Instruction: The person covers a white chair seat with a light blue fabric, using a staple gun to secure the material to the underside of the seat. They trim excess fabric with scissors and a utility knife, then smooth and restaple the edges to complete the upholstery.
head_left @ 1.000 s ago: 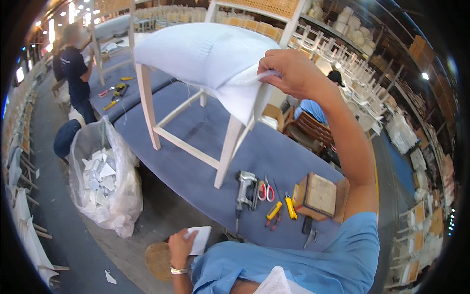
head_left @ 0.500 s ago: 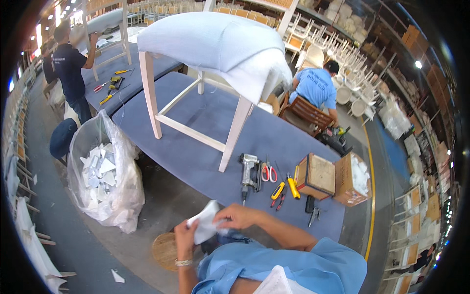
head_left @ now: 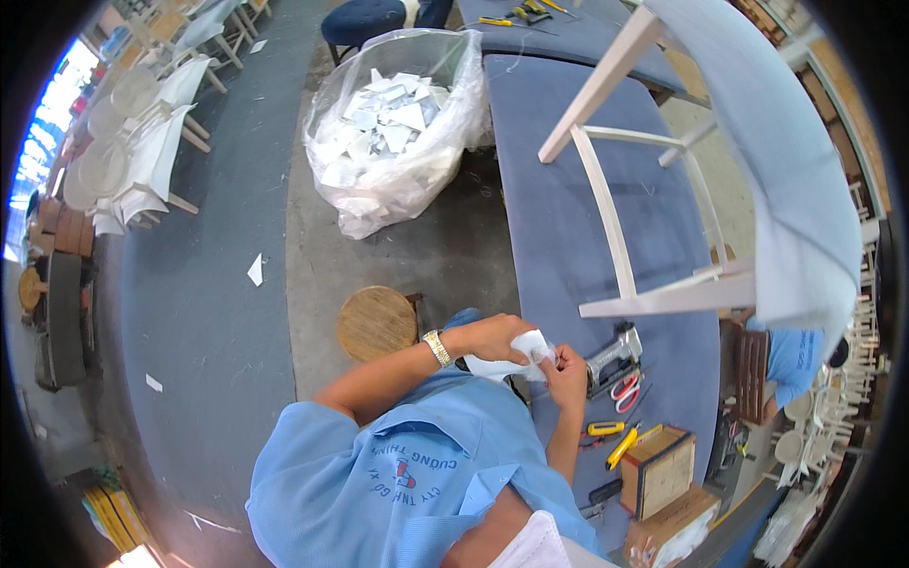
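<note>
Workshop floor beside a blue table (head_left: 606,237): left hand (head_left: 492,336) and right hand (head_left: 568,364) both pinching a white scrap (head_left: 516,355) just off the table edge, seemingly folding or peeling it; next, probably a firm two-handed pull.

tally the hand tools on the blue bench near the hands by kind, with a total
staple gun: 1
red-handled scissors: 1
yellow-handled tools: 2, one at and one at
total: 4
More tools lie at the far end of the bench, too small to sort. Both hands, left hand and right hand, grip a white fabric piece.
</note>
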Demonstrator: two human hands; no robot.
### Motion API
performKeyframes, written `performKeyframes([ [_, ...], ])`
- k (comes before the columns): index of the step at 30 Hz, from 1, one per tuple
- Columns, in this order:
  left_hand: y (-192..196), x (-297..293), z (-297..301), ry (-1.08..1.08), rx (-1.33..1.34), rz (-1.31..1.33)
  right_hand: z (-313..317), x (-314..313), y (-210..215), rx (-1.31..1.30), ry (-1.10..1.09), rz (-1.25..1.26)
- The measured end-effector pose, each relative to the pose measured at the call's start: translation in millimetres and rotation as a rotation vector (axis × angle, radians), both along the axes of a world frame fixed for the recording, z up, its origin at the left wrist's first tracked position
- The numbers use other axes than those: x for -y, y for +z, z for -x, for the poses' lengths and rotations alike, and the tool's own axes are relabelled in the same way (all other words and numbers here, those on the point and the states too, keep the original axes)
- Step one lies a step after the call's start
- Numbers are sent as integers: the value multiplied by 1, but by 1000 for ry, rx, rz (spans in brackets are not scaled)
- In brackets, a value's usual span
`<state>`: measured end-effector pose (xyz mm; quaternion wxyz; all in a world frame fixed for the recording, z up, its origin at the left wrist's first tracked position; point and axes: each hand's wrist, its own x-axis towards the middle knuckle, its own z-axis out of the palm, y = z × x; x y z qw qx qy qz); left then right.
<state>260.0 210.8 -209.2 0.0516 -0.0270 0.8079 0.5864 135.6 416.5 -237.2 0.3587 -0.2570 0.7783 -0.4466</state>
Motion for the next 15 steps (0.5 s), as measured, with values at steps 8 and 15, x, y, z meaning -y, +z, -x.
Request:
performKeyframes([
  [8,-21,73,67,-18,48,-131,46,96,7,-69,8,-160],
  [15,-92,261,119,193,-101,35,88,287,-26,227,-204,76],
])
